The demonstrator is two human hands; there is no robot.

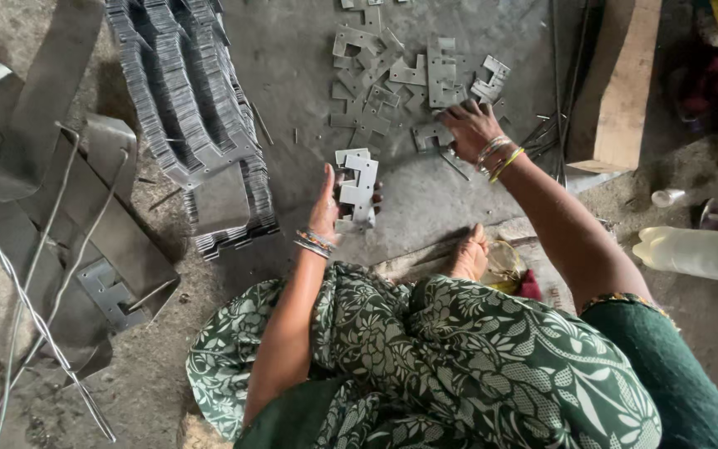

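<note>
Grey notched plates (357,187) — upright, perhaps stacked

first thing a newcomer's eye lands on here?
Probably the left hand at centre frame, holding a small stack of notched metal plates upright. Just beyond, the right hand reaches into the loose plates scattered on the grey floor. At upper left lie long, tightly packed rows of stacked plates.

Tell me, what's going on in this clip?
A person sits on the floor. The left hand holds a small stack of flat notched metal plates upright. The right hand reaches into a loose scatter of the same plates. Long stacked rows of plates lie to the left.
</note>
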